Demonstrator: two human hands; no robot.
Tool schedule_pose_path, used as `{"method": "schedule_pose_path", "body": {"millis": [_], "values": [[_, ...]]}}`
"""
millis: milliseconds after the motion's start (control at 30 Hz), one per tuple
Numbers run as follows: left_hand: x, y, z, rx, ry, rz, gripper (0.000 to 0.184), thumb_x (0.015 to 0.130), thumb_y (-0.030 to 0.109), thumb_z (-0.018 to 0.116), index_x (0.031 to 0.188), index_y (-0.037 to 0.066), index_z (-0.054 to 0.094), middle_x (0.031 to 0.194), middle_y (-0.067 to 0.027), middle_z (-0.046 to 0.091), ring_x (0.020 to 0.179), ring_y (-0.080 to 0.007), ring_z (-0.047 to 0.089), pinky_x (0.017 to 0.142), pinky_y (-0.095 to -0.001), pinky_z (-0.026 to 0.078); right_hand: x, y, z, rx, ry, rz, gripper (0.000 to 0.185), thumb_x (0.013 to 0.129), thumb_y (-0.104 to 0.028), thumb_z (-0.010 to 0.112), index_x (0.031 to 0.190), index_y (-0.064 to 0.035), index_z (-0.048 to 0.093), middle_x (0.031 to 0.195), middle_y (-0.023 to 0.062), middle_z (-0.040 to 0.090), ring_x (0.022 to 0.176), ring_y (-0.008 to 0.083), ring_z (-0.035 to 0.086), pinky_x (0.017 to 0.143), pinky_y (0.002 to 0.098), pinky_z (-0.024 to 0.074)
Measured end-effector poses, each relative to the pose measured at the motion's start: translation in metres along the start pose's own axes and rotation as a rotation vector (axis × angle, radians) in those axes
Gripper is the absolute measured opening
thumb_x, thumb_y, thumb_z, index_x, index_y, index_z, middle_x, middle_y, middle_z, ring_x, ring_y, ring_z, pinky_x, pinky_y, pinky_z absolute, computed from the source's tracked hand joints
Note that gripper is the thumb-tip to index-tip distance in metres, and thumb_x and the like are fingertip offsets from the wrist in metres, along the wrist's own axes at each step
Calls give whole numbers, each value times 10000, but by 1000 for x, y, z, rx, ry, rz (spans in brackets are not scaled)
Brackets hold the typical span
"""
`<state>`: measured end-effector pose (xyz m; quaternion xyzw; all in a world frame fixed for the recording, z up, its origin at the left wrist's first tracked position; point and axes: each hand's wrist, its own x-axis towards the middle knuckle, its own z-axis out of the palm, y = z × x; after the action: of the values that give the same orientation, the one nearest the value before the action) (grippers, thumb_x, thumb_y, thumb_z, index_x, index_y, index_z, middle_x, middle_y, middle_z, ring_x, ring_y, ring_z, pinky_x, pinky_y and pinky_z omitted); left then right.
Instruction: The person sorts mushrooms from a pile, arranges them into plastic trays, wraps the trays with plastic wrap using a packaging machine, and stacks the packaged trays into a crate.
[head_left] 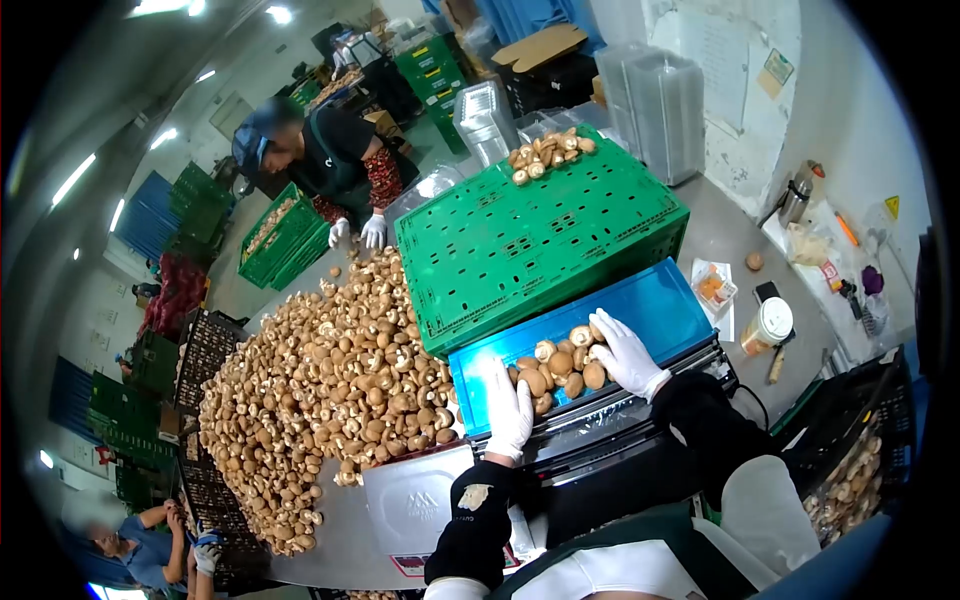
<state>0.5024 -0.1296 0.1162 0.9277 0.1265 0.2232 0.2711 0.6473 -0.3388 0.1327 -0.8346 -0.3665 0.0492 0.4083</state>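
A group of brown mushrooms lies on a blue tray in front of me. My left hand, in a white glove, rests at the left side of the group with its fingers stretched out. My right hand, also gloved in white, is at the right side, fingers spread and touching the mushrooms' edge. Behind the tray stands an upturned green crate with a few mushrooms on top. A large heap of mushrooms covers the table to the left.
Across the heap a person with white gloves reaches to its far edge. At the right are a lidded cup, a phone and a mushroom-filled crate. Clear plastic containers stand behind. Another person is at lower left.
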Motion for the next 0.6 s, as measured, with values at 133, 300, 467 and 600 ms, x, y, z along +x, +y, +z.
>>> {"method": "schedule_pose_path", "body": {"millis": [133,300,467,600], "values": [[7,-7,-13,-222,-55,-119,550,947,187,383,1402,-67,207,1453,-276,203,1371,-377,180,1124,-387,147,10,8,-16,279,-28,65,504,926,-274,478,1344,-12,375,1406,211,353,1305,317,345,1089,356,255],[-21,6,-104,-6,-167,102,486,897,90,453,1374,52,367,1281,-172,470,1159,-336,455,991,-396,349,-18,-1,-118,-282,-327,-276,483,774,-219,615,1234,-114,515,1092,83,579,1005,287,534,873,376,411],[-47,3,-127,653,-696,603,543,828,90,466,1341,265,426,972,-66,559,932,-234,551,801,-360,437,-47,12,-134,-898,-584,-766,515,841,-95,438,1319,-283,409,862,4,533,763,165,570,665,284,411],[-31,-4,-96,601,-778,688,472,856,123,442,1303,272,445,908,-54,543,843,-228,582,722,-344,464,-39,7,-113,-970,-661,-936,548,857,-103,435,1357,-313,357,843,-1,535,746,154,565,664,278,405]]}}
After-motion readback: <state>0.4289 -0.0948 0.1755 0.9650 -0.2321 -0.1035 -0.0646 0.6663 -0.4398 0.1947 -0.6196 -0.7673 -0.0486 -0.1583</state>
